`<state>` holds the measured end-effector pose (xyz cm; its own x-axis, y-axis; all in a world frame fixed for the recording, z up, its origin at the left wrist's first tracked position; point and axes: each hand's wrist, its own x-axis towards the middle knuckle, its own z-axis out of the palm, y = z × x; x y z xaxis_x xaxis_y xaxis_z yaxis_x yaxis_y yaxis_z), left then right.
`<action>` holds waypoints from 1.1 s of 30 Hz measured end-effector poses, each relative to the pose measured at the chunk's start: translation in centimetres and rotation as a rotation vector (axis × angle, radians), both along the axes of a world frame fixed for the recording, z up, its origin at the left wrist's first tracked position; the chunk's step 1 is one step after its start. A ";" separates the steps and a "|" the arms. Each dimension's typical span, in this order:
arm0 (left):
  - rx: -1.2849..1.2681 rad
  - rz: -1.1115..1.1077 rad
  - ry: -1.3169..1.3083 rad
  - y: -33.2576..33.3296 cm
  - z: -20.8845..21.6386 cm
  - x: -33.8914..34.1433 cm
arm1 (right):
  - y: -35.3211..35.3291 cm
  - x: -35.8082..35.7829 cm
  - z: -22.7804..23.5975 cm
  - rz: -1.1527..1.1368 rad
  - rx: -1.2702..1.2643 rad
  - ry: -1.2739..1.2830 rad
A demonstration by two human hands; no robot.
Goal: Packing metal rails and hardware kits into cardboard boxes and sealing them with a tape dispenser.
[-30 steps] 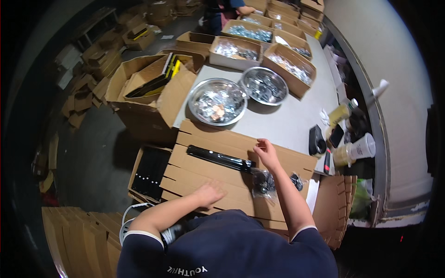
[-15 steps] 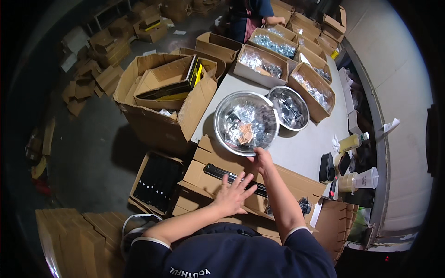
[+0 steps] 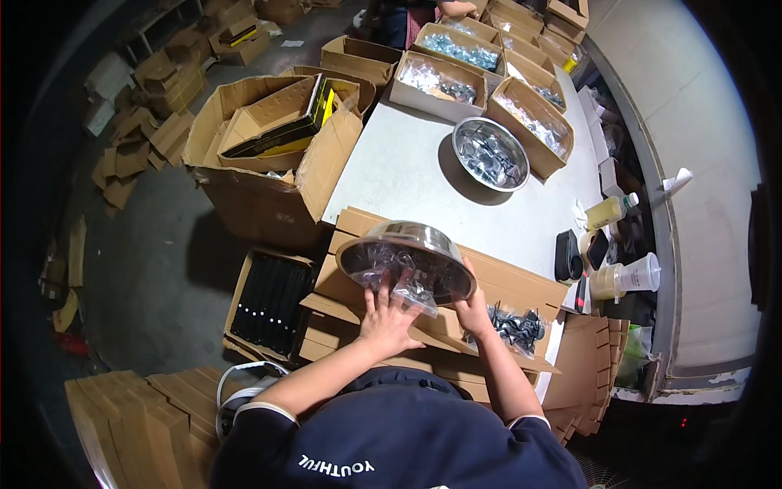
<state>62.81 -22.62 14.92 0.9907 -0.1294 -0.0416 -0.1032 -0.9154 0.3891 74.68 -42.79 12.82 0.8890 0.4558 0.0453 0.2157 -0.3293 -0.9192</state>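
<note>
Tilted toward me over an open cardboard box (image 3: pixel 521 274) is a large steel bowl (image 3: pixel 417 234). My right hand (image 3: pixel 472 310) grips its right rim. Clear plastic bags (image 3: pixel 414 295) with small parts lie at the bowl's lowered lip. Against them rests my left hand (image 3: pixel 386 328), its fingers spread and not closed round anything I can see. To the right in the box, next to my right hand, lies a clear bag of black parts (image 3: pixel 516 328). The black rail-like piece seen earlier in the box is hidden behind the bowl and hands.
A smaller steel bowl (image 3: pixel 459 169) of bagged parts stands on the white table (image 3: pixel 391 167). Behind it are cartons of bags (image 3: pixel 456 53). A large carton (image 3: pixel 330 167) and a box of black rails (image 3: pixel 273 301) stand left. Bottles (image 3: pixel 604 213) and a cup line the right edge.
The large bowl has come off the table toward me and tipped over the box, in my right hand. My left hand has moved up to the bags at its lip.
</note>
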 end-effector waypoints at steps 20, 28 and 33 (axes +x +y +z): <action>0.058 0.023 0.036 0.5 1.1 -2.8 | -6.9 6.7 7.5 -0.158 -0.087 -0.365; 0.176 0.066 0.679 6.5 3.6 -0.5 | 6.2 12.2 2.0 -0.342 0.239 0.347; -0.163 -0.066 0.763 8.4 0.9 1.7 | 4.0 12.8 -1.5 -0.445 0.087 0.429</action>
<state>64.52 -14.19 15.83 0.6856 -0.2501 -0.6837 0.1944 -0.8421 0.5030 87.45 -38.81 11.29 0.9401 0.0484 -0.3376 -0.3193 -0.2228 -0.9211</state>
